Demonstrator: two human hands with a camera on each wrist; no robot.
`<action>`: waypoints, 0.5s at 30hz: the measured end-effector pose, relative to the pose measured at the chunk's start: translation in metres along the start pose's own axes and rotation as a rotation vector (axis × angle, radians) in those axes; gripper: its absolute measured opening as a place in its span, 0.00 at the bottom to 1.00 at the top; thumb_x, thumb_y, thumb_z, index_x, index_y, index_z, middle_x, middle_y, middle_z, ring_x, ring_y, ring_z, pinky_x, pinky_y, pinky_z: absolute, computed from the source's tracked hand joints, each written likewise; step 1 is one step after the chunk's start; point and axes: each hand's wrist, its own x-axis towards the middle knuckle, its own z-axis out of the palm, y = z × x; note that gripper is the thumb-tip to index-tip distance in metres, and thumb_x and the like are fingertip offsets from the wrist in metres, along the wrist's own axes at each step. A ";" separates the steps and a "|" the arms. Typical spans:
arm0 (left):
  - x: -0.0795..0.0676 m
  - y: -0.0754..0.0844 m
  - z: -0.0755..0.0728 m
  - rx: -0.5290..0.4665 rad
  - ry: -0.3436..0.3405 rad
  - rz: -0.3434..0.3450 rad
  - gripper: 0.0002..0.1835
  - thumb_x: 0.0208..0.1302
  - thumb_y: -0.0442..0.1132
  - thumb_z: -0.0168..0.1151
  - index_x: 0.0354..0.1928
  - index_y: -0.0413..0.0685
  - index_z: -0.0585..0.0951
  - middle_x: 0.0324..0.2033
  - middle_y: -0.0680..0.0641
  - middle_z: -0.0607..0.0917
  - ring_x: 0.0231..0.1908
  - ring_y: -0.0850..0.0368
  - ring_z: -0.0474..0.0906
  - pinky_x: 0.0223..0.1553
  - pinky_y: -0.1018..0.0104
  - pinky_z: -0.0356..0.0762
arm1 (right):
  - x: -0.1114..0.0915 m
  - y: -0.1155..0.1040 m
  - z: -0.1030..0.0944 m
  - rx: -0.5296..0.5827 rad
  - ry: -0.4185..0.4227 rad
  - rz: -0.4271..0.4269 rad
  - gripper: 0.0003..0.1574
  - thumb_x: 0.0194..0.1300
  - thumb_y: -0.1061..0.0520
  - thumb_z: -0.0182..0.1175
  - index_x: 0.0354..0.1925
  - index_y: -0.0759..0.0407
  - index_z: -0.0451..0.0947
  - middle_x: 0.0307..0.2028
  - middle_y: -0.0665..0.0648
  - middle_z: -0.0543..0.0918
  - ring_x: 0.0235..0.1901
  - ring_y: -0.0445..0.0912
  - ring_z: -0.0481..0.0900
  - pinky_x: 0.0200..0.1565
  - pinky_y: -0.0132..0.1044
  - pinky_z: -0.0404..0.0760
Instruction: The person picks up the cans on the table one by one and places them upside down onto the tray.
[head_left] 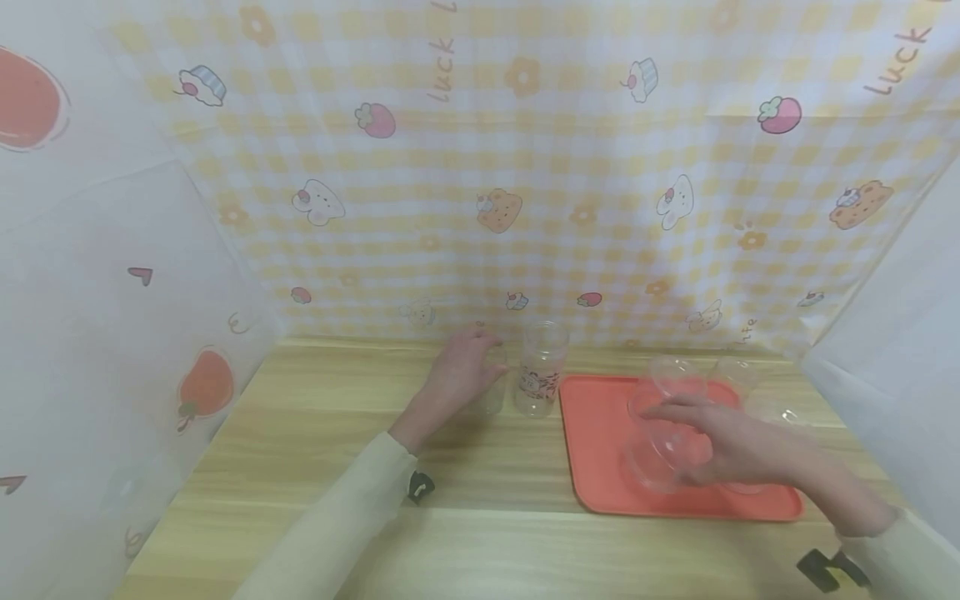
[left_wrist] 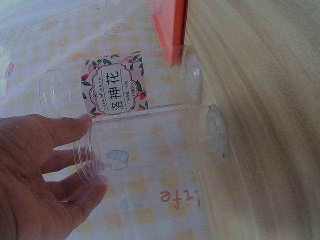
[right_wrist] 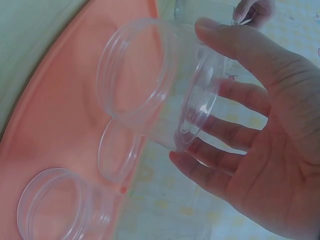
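My left hand (head_left: pixel 467 371) grips the mouth of a clear unlabelled plastic jar (left_wrist: pixel 155 142), thumb on one side and fingers on the other. This jar stands upright on the wooden table. Right beside it stands a taller-looking clear jar with a pink floral label (left_wrist: pixel 115 85). Over the orange-red tray (head_left: pixel 600 483), my right hand (head_left: pixel 742 442) holds another clear jar (right_wrist: pixel 170 85) by its base, with the open mouth towards the tray. Whether that mouth touches the tray, I cannot tell.
More clear jars stand on or near the tray: one jar (head_left: pixel 678 379) at its back, another jar (head_left: pixel 733 377) to the right of that. A checked cloth (head_left: pixel 450 250) hangs behind the wooden table (head_left: pixel 315 417), and white cloth walls (head_left: pixel 112 333) rise at the sides.
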 end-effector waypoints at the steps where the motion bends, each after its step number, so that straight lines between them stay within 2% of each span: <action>1: 0.000 0.000 0.000 0.000 0.001 0.001 0.25 0.65 0.44 0.71 0.60 0.40 0.80 0.62 0.39 0.78 0.66 0.42 0.69 0.69 0.50 0.63 | 0.000 0.000 0.000 -0.001 -0.004 0.000 0.46 0.51 0.45 0.80 0.66 0.47 0.75 0.63 0.52 0.77 0.63 0.61 0.72 0.52 0.54 0.82; 8: 0.000 -0.001 0.001 0.010 0.001 0.002 0.25 0.66 0.44 0.71 0.61 0.41 0.80 0.62 0.40 0.78 0.66 0.42 0.69 0.70 0.51 0.63 | -0.004 0.003 -0.001 0.006 -0.022 0.001 0.44 0.50 0.46 0.80 0.64 0.49 0.76 0.62 0.54 0.77 0.59 0.55 0.75 0.49 0.49 0.83; 15: 0.001 0.000 0.001 0.003 -0.006 -0.017 0.25 0.65 0.45 0.71 0.61 0.42 0.80 0.63 0.40 0.77 0.67 0.43 0.68 0.70 0.50 0.62 | -0.007 0.005 -0.001 -0.017 -0.028 -0.006 0.42 0.50 0.49 0.80 0.62 0.51 0.77 0.61 0.54 0.77 0.57 0.54 0.76 0.47 0.46 0.84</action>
